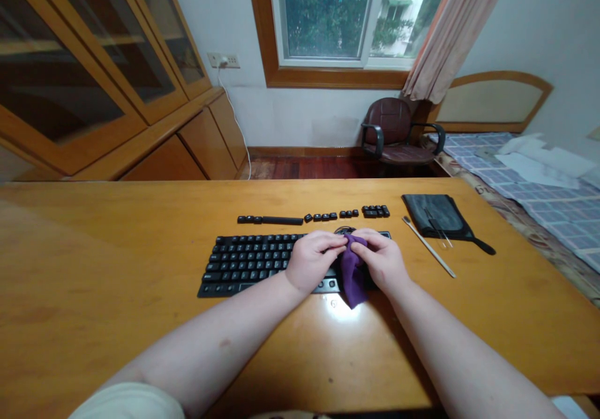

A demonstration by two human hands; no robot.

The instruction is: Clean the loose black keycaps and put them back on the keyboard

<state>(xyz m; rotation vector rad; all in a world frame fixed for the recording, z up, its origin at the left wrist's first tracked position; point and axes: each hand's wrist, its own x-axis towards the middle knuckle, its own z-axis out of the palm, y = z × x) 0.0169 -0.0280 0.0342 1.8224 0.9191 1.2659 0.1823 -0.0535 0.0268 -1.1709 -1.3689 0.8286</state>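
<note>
A purple cloth (pixel 355 278) is pinched between my two hands, above the right part of a black keyboard (pixel 253 257). My left hand (pixel 314 256) closes thumb and fingers on the cloth's upper left edge. From the right, my right hand (pixel 382 259) grips the same cloth, whose lower end hangs down past the keyboard's front edge. Whether something small is wrapped inside the cloth I cannot tell. Several keycaps are off the keyboard's bottom row, where bare switches (pixel 332 283) show. My hands and the cloth hide much of the keyboard's right side.
Behind the keyboard lies a row of loose black keycaps (pixel 325 217), with the long spacebar (pixel 282 221) at its left. To the right are a slim brush (pixel 429 247), a black pouch (pixel 438 216) and a wire keycap puller (pixel 438 228) on it. All rest on a wooden desk (pixel 117 250).
</note>
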